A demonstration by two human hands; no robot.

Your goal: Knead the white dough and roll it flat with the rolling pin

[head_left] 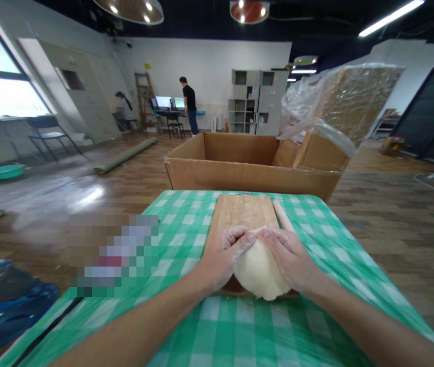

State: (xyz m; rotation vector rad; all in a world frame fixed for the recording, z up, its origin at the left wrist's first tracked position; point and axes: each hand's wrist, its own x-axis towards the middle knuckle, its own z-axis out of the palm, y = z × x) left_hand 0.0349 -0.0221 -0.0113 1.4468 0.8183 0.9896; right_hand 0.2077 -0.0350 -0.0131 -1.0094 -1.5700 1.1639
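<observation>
Between my two hands hangs a pale, flattened sheet of dough [261, 272], its rounded lower edge drooping over the near end of a wooden cutting board [242, 211]. My left hand [226, 252] pinches the dough's upper left edge with thumb and curled fingers. At the upper right edge, my right hand [288, 255] grips it the same way, thumb close to the other thumb. White flour dusts the fingers. A light wooden rolling pin [283, 216] lies along the board's right side, partly hidden behind my right hand.
A green and white checked cloth [179, 224] covers the table. Beyond it stands a large open cardboard box [240, 173], with plastic-wrapped packaging [354, 102] at its right. A blurred-out item [121, 255] lies on the left. Two people are at the back, one standing [189, 104].
</observation>
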